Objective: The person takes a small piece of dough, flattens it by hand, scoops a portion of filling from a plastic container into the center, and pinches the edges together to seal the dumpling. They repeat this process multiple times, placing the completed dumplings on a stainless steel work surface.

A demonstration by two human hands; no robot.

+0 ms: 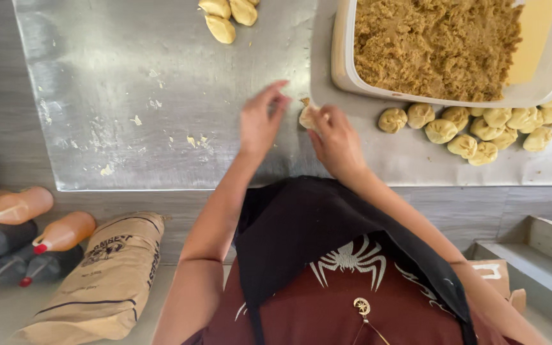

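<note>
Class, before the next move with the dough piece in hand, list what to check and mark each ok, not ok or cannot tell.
1. Dough piece in the grip of the right hand: ok.
2. Left hand free, fingers open beside the dough: ok.
3. Tub of brown filling close by: ok.
4. Dough piece pinched fully closed: cannot tell, hand hides it.
5. Bare space beside the finished dumplings on the paper: ok.
6. Metal sheet free of crumbs: not ok.
</note>
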